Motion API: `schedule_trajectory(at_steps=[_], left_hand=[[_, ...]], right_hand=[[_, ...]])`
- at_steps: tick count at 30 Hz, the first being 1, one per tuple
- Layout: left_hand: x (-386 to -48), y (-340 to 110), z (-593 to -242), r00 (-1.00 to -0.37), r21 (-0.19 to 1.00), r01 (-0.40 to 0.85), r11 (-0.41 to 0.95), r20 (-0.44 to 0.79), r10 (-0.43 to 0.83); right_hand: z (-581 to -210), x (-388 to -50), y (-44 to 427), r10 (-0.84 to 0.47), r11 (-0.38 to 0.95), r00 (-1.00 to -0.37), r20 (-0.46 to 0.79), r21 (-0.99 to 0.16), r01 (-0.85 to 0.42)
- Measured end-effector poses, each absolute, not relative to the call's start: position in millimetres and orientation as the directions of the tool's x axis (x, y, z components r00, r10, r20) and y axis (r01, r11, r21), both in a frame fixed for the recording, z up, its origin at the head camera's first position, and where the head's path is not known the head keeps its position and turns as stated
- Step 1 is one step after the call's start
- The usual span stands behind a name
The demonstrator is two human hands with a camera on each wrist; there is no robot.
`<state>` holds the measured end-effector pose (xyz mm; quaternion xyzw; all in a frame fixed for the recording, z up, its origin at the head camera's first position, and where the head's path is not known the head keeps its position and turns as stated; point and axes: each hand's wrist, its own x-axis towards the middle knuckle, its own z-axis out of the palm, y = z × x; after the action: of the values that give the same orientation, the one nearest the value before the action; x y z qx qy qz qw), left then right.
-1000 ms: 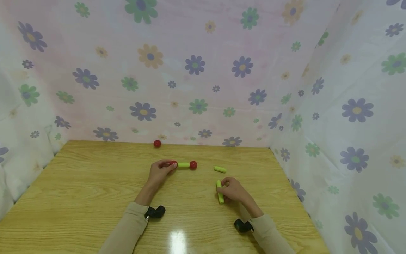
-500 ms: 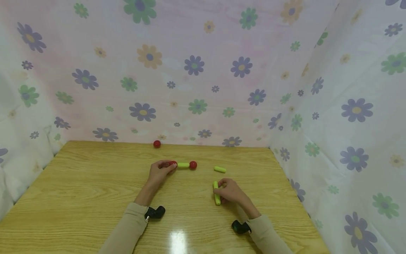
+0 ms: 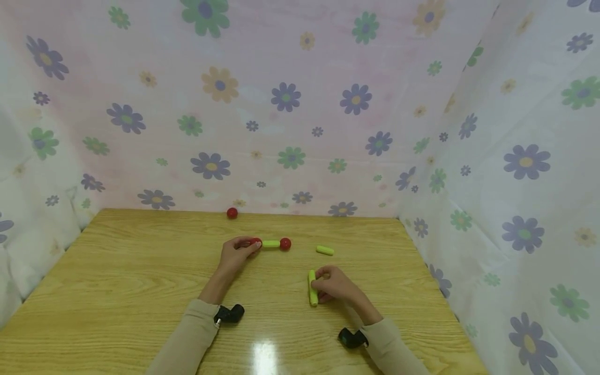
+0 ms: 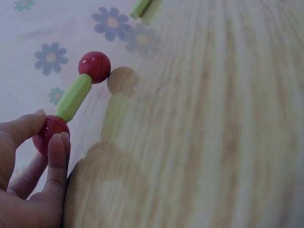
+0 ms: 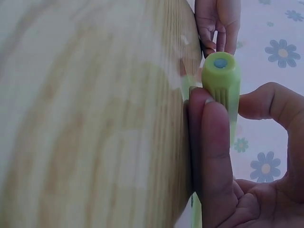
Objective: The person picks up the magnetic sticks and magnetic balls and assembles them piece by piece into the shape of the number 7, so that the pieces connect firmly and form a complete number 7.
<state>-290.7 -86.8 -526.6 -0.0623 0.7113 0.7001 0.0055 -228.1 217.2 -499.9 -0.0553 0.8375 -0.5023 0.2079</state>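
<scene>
The left hand [image 3: 236, 255] reaches forward and inward, its forearm slanting up from the near left. Its thumb [image 4: 26, 126] and fingers [image 4: 56, 166] pinch the left ball [image 4: 50, 133] from opposite sides. The right hand [image 3: 341, 285] comes in from the near right, lower in the head view, and pinches the held rod [image 3: 313, 287] near the middle, its thumb bent and two long fingers laid along the other side. That rod points away from the person, well apart from the left hand; whether it touches the table [image 3: 140, 281] is hard to tell.

The left ball is glossy red. A joined rod [image 4: 73, 97] runs from it to the right ball [image 4: 94, 67], end to end in a row across the table. The right ball is red too, with a thin seam line. Both rods are yellow-green with lengthwise grooves, and the held rod shows a round grey-blue inset [image 5: 220, 63] in one end.

A spare rod [image 3: 325, 250] lies just beyond the right hand, slightly aslant. A far ball [image 3: 232, 213], also red, sits by the table's back edge, near the flowered curtain [image 3: 253, 62]. Both sleeves [image 3: 185, 336] are beige, with a black wrist camera [image 3: 229, 314] at each cuff.
</scene>
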Motion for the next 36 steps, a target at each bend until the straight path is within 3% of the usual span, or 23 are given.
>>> schedule_trajectory(at_steps=[7,14,36], left_hand=[[-290.7,-87.3,-527.5,-0.992,0.995,-0.091,0.031,-0.088,-0.089],[-290.2,-87.1,-526.5,-0.992,0.995,-0.091,0.034,-0.087,-0.092],[-288.7,-85.2,-525.3,-0.992,0.996,-0.086,-0.011,-0.087,-0.089]], right_hand=[[-502.7,-229.4,216.4,-0.352,0.408,-0.883,-0.312,-0.899,0.155],[-511.4,-229.3,209.6,-0.47,0.306,-0.818,-0.333,-0.93,0.203],[-509.9,-229.6,188.4,-0.491,0.284,-0.789,-0.37,-0.924,0.256]])
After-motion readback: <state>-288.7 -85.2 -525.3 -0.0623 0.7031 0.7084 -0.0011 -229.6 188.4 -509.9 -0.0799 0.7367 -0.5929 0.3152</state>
